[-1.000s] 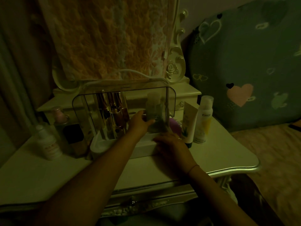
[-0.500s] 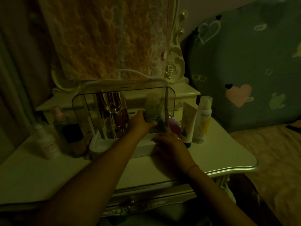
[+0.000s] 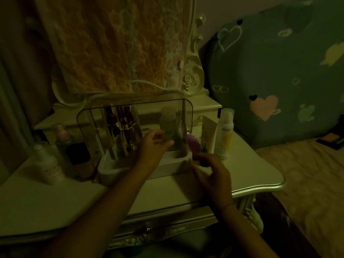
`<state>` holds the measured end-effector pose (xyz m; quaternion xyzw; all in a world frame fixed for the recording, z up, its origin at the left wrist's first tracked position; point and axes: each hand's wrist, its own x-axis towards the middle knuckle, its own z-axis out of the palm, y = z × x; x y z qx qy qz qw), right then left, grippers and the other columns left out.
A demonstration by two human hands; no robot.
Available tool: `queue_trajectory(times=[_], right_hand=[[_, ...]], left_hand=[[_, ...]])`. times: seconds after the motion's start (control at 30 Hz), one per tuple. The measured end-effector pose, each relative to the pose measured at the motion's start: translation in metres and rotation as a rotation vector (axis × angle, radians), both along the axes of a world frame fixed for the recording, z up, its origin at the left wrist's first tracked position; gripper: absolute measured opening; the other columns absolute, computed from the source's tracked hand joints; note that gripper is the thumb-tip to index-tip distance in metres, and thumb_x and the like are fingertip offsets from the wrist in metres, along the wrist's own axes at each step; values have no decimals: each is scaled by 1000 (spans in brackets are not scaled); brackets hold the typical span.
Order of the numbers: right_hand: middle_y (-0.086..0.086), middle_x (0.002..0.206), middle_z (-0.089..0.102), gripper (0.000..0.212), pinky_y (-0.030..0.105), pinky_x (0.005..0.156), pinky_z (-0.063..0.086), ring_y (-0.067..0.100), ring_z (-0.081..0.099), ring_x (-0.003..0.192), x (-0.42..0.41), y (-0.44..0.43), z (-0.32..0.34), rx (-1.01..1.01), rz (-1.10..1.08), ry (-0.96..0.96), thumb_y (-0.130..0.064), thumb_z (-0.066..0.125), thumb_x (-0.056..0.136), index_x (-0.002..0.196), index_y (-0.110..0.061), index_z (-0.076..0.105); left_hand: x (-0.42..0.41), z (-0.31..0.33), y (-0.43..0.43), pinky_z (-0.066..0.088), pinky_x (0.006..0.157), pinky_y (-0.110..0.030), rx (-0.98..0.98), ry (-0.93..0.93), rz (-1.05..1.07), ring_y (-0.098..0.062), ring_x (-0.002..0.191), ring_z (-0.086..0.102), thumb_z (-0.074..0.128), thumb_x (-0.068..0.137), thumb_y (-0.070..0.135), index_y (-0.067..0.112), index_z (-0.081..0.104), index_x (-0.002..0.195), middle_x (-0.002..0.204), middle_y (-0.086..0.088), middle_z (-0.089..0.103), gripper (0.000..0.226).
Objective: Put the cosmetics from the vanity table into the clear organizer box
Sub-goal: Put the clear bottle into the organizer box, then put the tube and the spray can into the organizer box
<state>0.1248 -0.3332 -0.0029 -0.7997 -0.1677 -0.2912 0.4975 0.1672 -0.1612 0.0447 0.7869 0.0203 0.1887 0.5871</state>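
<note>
Right hand [image 3: 210,171]: nearest of the two, hovering just off the front right corner of the clear organizer box [image 3: 134,135], fingers loosely curled and spread, gripping nothing; wrist bent slightly, palm turned toward the box.
Left hand [image 3: 154,142]: reaching over the box's white base into the right compartment, fingers half open around the pale bottle [image 3: 168,125]. In this dim light I can't tell whether they touch it or have let go.
Step in hand, as I judge it: seating that bottle upright inside the box. To do it well, set its base flat on the floor of the compartment, let the fingers open only once it stands on its own, then draw the hand straight back so the knuckles miss the clear wall.
Beyond the left hand: tall gold-toned tubes [image 3: 123,131] already stand in the middle of the box.
Beside the right hand, farther back: a white tube [image 3: 209,135] and a spray can [image 3: 224,134] stand on the tabletop [image 3: 251,170], near the box's right side, not yet put away.
Left of the left hand: a small white bottle [image 3: 47,164] and a pink-capped bottle [image 3: 64,140] wait outside the box.
</note>
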Motion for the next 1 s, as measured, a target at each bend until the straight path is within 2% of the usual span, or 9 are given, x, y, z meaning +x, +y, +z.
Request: queue_trajectory(times=[0.07, 0.13, 0.23, 0.37, 0.53, 0.7, 0.8, 0.93, 1.0], right_hand=[[-3, 93, 65, 23, 24, 75, 50, 9, 60, 85, -2, -10, -2, 155, -141, 37, -20, 73, 74, 95, -21, 62], [-1, 94, 64, 27, 24, 74, 48, 12, 60, 85, 3, -20, -1, 224, -232, 89, -23, 74, 73, 96, -17, 61], [3, 97, 64, 33, 24, 73, 46, 17, 60, 85, 12, -27, 3, 243, -262, 150, -22, 74, 73, 102, -14, 59], [-2, 95, 63, 27, 15, 67, 42, 14, 60, 84, 20, -25, 4, 228, -220, 209, -21, 71, 77, 101, -19, 59], [-4, 92, 68, 21, 25, 72, 52, 15, 65, 85, 23, -24, 2, 212, -141, 204, -16, 68, 79, 98, -21, 64], [-10, 91, 64, 26, 11, 67, 43, 10, 63, 84, 24, -25, 2, 157, -129, 196, -19, 69, 79, 103, -24, 63], [-10, 88, 65, 26, 3, 64, 41, 5, 62, 81, 21, -26, 4, 141, -113, 203, -21, 69, 79, 104, -23, 65], [-13, 84, 64, 20, -1, 63, 43, -8, 57, 72, 11, -27, 6, 145, -74, 178, -20, 70, 77, 96, -25, 65], [-13, 85, 64, 22, 0, 65, 44, -7, 59, 74, 2, -26, 6, 158, -52, 162, -16, 70, 77, 96, -26, 64]], left_hand=[[-19, -5, -11, 48, 77, -24, 105, -33, -72, -12, 99, 57, 72, 75, 21, 33, 58, 97, 99, 13, 58, 28], [-30, -9, -26, 45, 77, -19, 182, -52, -144, -7, 99, 56, 70, 76, 26, 40, 58, 94, 97, 19, 58, 26], [-29, -10, -48, 42, 83, -20, 209, -30, -227, -10, 112, 52, 67, 80, 26, 30, 56, 117, 119, 7, 59, 38], [-15, -6, -70, 36, 98, -31, 281, 81, -309, -20, 129, 41, 56, 88, 29, 26, 33, 139, 142, -2, 44, 56], [-3, 7, -82, 39, 102, -34, 222, 124, -390, -21, 129, 43, 48, 93, 17, 21, 30, 140, 141, -7, 45, 51], [-1, 8, -84, 46, 99, -46, 166, 143, -361, -24, 121, 50, 58, 87, 13, 16, 41, 133, 133, -9, 52, 49], [-5, 5, -80, 49, 96, -41, 138, 110, -360, -22, 114, 55, 63, 83, 13, 13, 51, 123, 124, -9, 59, 41], [-16, 3, -73, 48, 83, -23, 114, 75, -366, -13, 106, 57, 68, 79, 15, 18, 53, 121, 118, -1, 61, 44], [-23, 1, -70, 47, 85, -23, 132, 55, -361, -10, 105, 55, 69, 78, 18, 21, 52, 123, 118, 2, 61, 49]])
